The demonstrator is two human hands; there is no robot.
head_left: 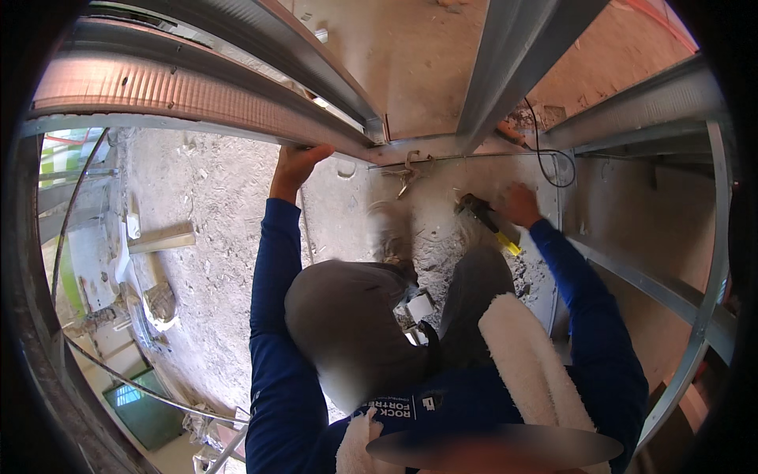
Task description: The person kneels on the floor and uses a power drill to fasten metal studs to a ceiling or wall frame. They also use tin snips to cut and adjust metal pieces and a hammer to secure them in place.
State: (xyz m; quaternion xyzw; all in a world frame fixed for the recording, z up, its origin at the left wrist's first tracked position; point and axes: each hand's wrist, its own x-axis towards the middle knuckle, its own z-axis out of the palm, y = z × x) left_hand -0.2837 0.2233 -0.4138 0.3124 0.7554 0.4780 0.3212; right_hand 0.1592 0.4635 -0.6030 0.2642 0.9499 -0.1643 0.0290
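Note:
My left hand (298, 167) grips the lower edge of a metal stud (213, 99), its thumb stretched along the edge and its fingers mostly hidden behind the metal. Over the floor to the right is my right hand (519, 205), smeared by motion, so its fingers cannot be made out. Close beside it a black-and-yellow hand tool (491, 223) lies at a slant near my knee; whether the hand touches it is unclear. A floor-level metal track (426, 148) runs between the studs ahead of me.
More metal studs (513, 71) rise ahead and on the right. A black cord (540, 150) loops near the track. Rubble (442, 265) lies between my legs. To the left are a wood piece (163, 238), scattered debris and a green panel (146, 411).

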